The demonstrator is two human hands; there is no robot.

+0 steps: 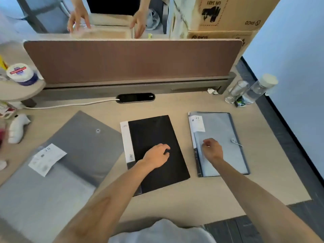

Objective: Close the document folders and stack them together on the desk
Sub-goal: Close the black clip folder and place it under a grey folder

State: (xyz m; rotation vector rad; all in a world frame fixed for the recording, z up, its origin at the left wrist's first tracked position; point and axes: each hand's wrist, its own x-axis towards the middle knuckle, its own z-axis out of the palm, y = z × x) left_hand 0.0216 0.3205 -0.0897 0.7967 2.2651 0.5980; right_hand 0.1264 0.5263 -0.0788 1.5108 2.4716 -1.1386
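Three document folders lie side by side on the beige desk (201,193). A large grey folder (73,142) with a white label lies at the left, spread wide. In the middle is a black folder (150,132), shut, with a white spine strip. My left hand (157,155) rests on its cover with the fingers curled. At the right is a light blue folder (222,127) with a string clasp, lying flat. My right hand (212,149) hovers over its left half, fingers loosely curled, holding nothing that I can see.
A brown partition (133,60) runs along the desk's back edge, with a black socket panel (135,97) and white cable below it. Two clear bottles (245,92) stand back right. A white controller (17,128) lies at the left. Another person's hands (78,18) work behind the partition.
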